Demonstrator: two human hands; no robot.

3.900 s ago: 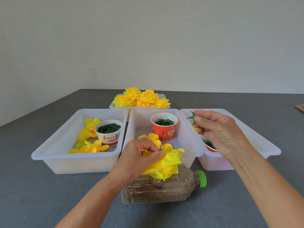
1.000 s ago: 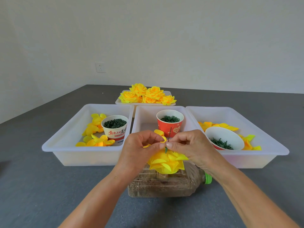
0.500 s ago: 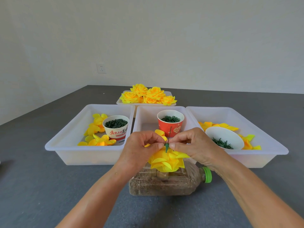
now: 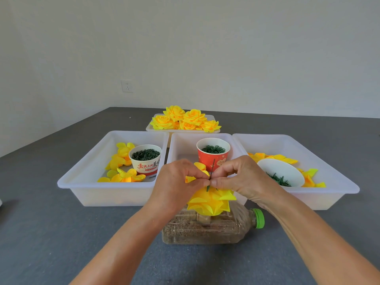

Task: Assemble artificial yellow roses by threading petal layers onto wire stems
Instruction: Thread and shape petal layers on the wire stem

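Two hands meet at the middle tray's near rim: the left hand (image 4: 176, 182) and right hand (image 4: 238, 177) both pinch a thin dark green wire stem (image 4: 211, 171) standing upright between their fingertips. Below them hangs the yellow rose (image 4: 209, 202), its pointed, layered petals spread just above a clear bottle (image 4: 209, 229) with a green cap, lying on the grey counter (image 4: 51, 233). The white paper cup (image 4: 146, 162) carries red Chinese characters, too small to read.
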